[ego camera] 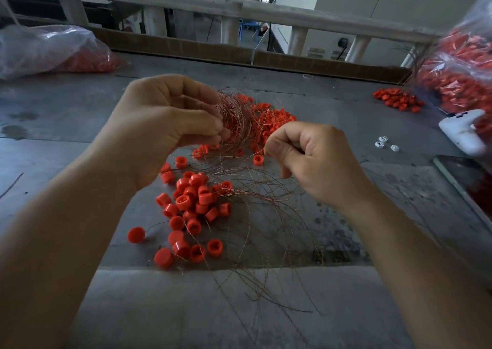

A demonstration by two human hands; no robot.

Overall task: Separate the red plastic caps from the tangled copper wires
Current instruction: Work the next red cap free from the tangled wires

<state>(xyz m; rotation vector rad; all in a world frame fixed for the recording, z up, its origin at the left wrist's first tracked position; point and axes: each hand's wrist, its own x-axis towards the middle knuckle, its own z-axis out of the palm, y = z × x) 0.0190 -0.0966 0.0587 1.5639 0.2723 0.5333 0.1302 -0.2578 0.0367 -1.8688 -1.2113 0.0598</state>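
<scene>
A bundle of tangled copper wires is lifted above the grey table, and my left hand is closed around its left end. My right hand pinches thin wire strands just right of the bundle, with one red cap hanging beside its fingertips. A heap of red plastic caps lies behind the bundle. Several more red caps with wires attached lie scattered below my hands, and loose copper wires spread toward the near edge.
A clear bag of red caps lies at the far left, a larger bag at the far right with a small pile of caps beside it. A white controller, small white pieces and a dark phone sit at right.
</scene>
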